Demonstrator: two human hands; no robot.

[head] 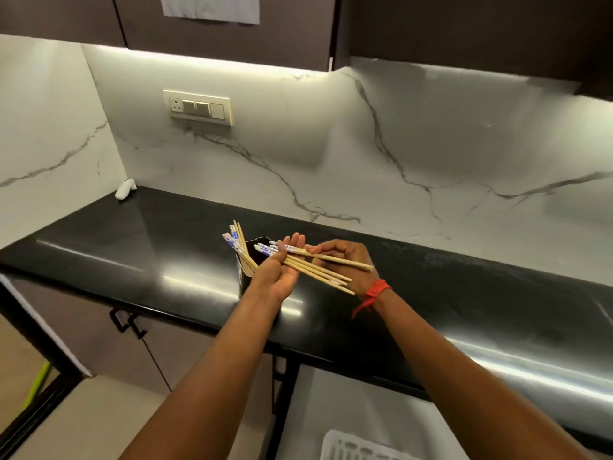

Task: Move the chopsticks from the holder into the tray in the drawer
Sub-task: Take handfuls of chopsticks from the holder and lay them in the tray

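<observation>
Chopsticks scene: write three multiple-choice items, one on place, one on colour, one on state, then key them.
1. Where does the holder stand?
A. on the black counter
B. in the drawer
C. on the floor

2. What colour is the band on the right wrist?
A. green
B. red
C. white

3. What state are the chopsticks by the hands in?
A. all lying in the tray
B. a bundle held in the left hand, right hand touching it
C. scattered on the counter

Key: 1 A, the holder sits on the counter; 2 B, red thread shows; 3 B, the bundle crosses the left palm.

Holder (244, 283) mostly behind left wrist; tray (345, 447) cut off.
</observation>
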